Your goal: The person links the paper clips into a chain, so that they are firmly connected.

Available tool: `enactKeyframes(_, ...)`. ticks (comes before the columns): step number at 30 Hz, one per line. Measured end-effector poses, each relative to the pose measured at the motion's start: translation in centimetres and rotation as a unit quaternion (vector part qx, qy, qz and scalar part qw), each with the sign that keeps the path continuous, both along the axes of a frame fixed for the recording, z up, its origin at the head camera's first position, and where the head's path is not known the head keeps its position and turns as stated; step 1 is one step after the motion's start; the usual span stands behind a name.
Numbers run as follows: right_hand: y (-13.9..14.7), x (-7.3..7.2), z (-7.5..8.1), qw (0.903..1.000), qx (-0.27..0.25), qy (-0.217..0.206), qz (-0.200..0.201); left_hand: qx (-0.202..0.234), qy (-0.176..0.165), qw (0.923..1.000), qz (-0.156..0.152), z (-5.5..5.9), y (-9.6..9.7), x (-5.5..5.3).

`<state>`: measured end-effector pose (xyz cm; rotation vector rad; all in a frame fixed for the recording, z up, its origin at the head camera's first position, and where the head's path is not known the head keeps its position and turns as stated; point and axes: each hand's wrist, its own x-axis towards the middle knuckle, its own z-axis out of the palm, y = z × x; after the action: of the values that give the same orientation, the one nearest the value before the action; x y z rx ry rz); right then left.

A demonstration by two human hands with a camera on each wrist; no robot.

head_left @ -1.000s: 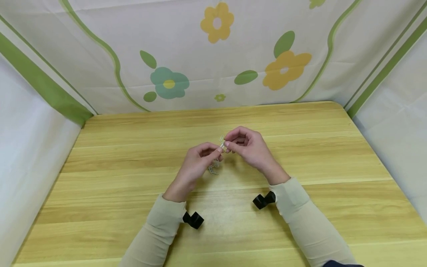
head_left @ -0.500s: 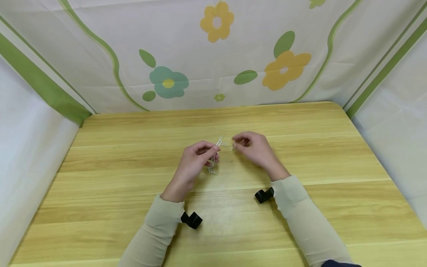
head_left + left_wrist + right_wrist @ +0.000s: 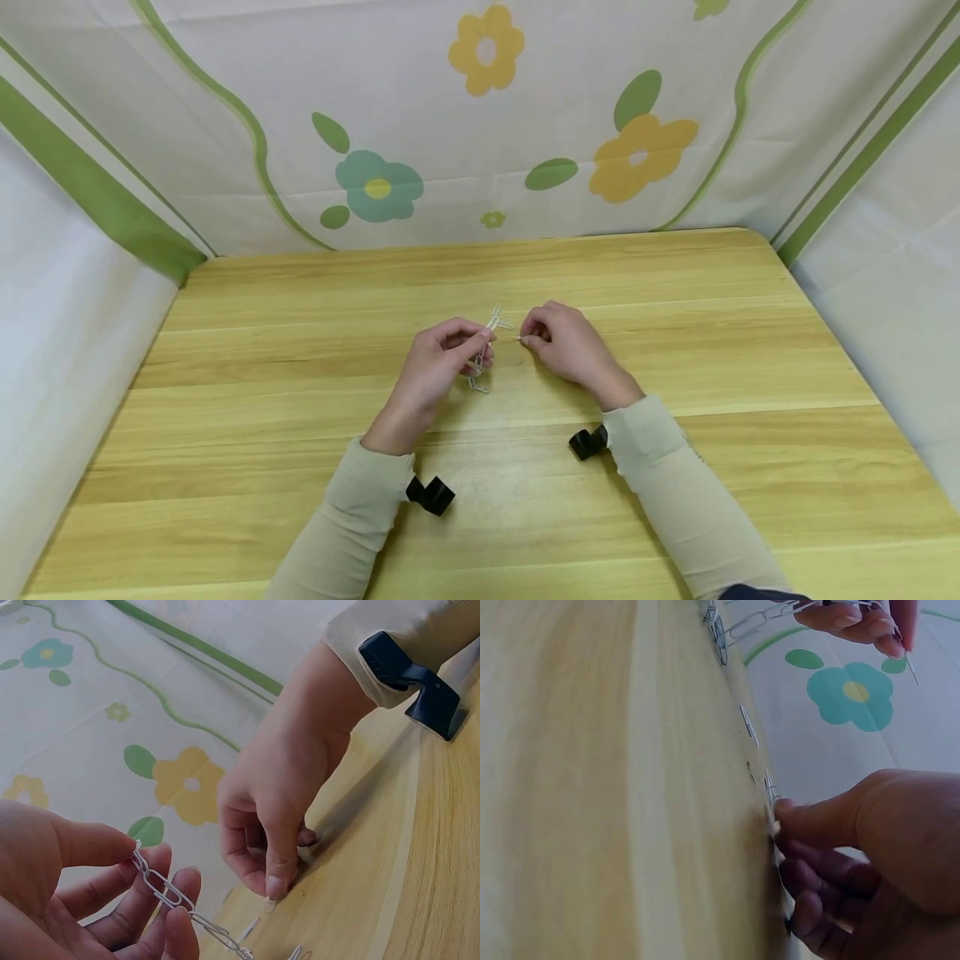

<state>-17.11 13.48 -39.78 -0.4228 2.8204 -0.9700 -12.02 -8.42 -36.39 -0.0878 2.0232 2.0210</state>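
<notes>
My left hand pinches a chain of white paper clips between thumb and fingertips. Part of the chain hangs below the fingers, its lower links close to the tabletop in the right wrist view. To the right, a short gap away, my right hand is low at the table. Its thumb and forefinger pinch a single paper clip, whose end sticks out toward the left hand; the fingertips hide the rest of it. Another paper clip lies between the two hands.
The wooden table extends around both hands. A white curtain with printed flowers hangs behind its back edge, and more white cloth stands at both sides. Black wrist cameras jut from the inner side of each sleeve.
The right hand has drawn away from the chain to the right and come down toward the table, its fingers now closer together on a clip. The left hand has barely moved.
</notes>
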Motion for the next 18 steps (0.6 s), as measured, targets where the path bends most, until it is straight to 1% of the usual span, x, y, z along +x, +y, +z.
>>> enactKeyframes(2,0.1,0.1,0.3,0.9994,-0.031,-0.016,-0.004,0.000,-0.004,1.0000,0.000,0.0,0.0,0.0)
enactKeyframes(4,0.2,0.2,0.8,0.9959,-0.082,-0.035,-0.013,-0.001,-0.006,1.0000,0.001,0.0,0.0,0.1)
enactKeyframes(7,0.3,0.3,1.9,0.9852,-0.160,-0.059,-0.017,-0.002,-0.007,1.0000,0.002,0.1,0.1,0.1)
enactKeyframes(10,0.3,0.4,2.7,0.9723,-0.219,-0.080,-0.001,-0.004,-0.006,1.0000,0.001,0.2,0.1,0.1)
enactKeyframes(14,0.2,0.7,3.5,0.9581,-0.266,-0.105,0.017,-0.006,-0.003,1.0000,-0.001,0.3,0.1,0.1)
enactKeyframes(18,0.1,1.0,4.0,0.9502,-0.290,-0.112,0.016,-0.004,-0.002,1.0000,-0.002,0.3,0.1,0.1)
